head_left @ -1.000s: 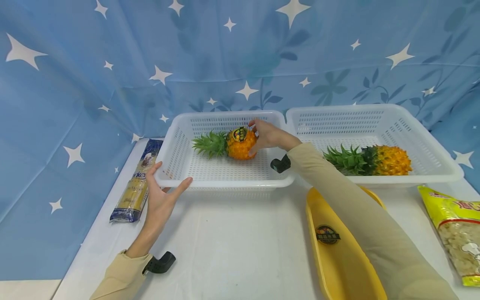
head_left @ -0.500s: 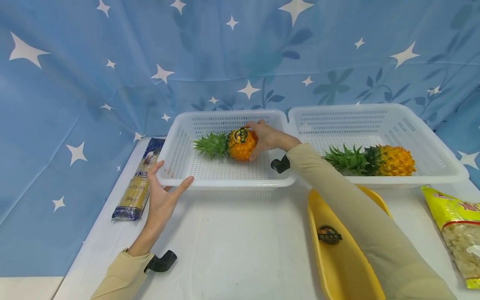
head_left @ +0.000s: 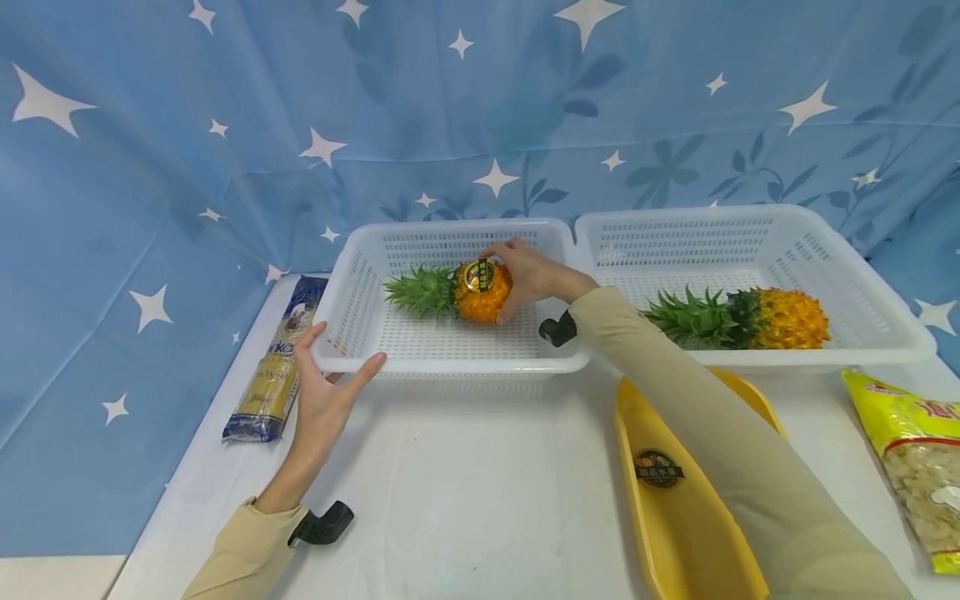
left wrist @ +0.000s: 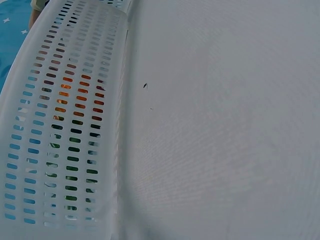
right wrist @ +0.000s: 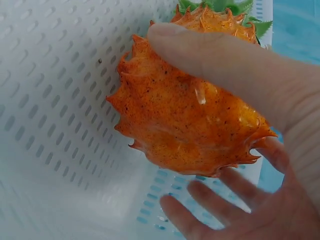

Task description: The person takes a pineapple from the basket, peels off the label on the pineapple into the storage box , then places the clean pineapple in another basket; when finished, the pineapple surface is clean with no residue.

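Note:
In the head view a small orange pineapple [head_left: 482, 305] with a green crown and a black round label lies on its side in the left white basket [head_left: 465, 366]. My right hand [head_left: 534, 275] holds its rounded end. The right wrist view shows the thumb [right wrist: 215, 52] across the spiny pineapple [right wrist: 175, 110], with a finger behind it and other fingers spread below. My left hand [head_left: 324, 408] grips the basket's near left corner, thumb at the front rim and a finger at the side rim. The left wrist view shows only the basket's slotted wall [left wrist: 70, 130] and the table.
Close beside it stands a second white basket [head_left: 817, 360] with another pineapple [head_left: 787, 320]. A yellow tray [head_left: 667, 533] lies under my right forearm. A blue-and-gold packet [head_left: 273, 367] is at the left, a yellow bag [head_left: 911, 467] at the right edge.
My right hand's fingers and thumb have closed in around the pineapple's end from just beside it. The left hand keeps its place on the basket corner.

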Action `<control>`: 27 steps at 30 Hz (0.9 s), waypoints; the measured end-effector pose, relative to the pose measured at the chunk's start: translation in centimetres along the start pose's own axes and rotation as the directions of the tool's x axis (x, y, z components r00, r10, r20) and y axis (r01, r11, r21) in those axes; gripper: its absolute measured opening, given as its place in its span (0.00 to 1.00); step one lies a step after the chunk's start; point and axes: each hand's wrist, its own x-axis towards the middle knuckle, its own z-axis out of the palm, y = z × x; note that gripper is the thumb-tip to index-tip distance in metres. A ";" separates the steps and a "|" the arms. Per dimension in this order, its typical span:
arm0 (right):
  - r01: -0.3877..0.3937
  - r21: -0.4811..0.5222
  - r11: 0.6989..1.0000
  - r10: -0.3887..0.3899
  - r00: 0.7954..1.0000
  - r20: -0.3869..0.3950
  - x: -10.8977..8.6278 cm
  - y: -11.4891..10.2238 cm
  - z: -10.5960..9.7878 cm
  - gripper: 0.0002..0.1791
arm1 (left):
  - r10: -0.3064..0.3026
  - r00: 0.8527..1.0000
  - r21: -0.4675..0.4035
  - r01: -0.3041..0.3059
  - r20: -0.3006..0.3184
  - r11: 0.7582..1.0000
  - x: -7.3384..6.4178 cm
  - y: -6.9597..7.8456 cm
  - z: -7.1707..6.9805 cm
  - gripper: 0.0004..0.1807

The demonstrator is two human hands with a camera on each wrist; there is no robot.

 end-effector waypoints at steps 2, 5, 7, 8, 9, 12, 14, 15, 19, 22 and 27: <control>0.034 0.021 0.999 -0.035 0.999 0.021 0.1 0.0 0.1 0.58 | 0.005 1.000 -0.005 -0.005 -0.001 1.000 0.0 0.1 0.0 0.53; 0.084 0.021 0.996 -0.085 0.995 0.054 0.1 0.0 0.3 0.57 | 0.019 1.000 -0.011 -0.019 -0.002 1.000 0.0 0.2 -0.1 0.52; 0.105 0.002 0.995 -0.105 0.992 0.069 0.1 0.0 0.4 0.58 | 0.032 0.999 -0.012 -0.032 -0.005 0.999 0.0 0.3 0.0 0.52; 0.117 -0.009 0.993 -0.116 0.990 0.075 0.1 0.0 0.4 0.58 | 0.037 0.999 -0.010 -0.037 -0.006 0.999 0.1 0.3 0.0 0.52; 0.122 -0.019 0.992 -0.121 0.990 0.080 0.1 0.0 0.5 0.58 | 0.041 0.999 -0.013 -0.041 -0.006 0.999 0.1 0.4 0.0 0.52; 0.138 -0.026 0.990 -0.136 0.988 0.079 0.1 0.0 0.5 0.59 | 0.047 0.999 -0.015 -0.047 -0.003 0.999 0.1 0.5 0.0 0.52; 0.154 -0.006 0.988 -0.153 0.986 0.070 0.0 0.1 0.4 0.58 | 0.045 0.999 -0.013 -0.045 -0.001 0.999 0.1 0.5 0.0 0.52; 0.158 0.006 0.987 -0.158 0.985 0.062 0.0 0.1 0.4 0.57 | 0.043 0.999 -0.011 -0.043 -0.001 0.999 0.0 0.5 0.0 0.52; 0.141 0.066 0.988 -0.143 0.989 0.029 -0.3 0.1 0.2 0.56 | 0.045 0.999 -0.014 -0.045 0.006 0.999 0.1 0.4 0.1 0.52; 0.111 0.063 0.992 -0.111 0.994 0.004 -0.6 -0.1 0.0 0.57 | 0.045 0.999 -0.018 -0.045 0.011 0.999 0.2 0.2 0.1 0.52; 0.136 0.062 0.989 -0.133 0.990 -0.047 -1.3 -1.3 -0.8 0.56 | 0.028 1.000 -0.002 -0.028 0.002 1.000 0.0 0.0 -0.2 0.52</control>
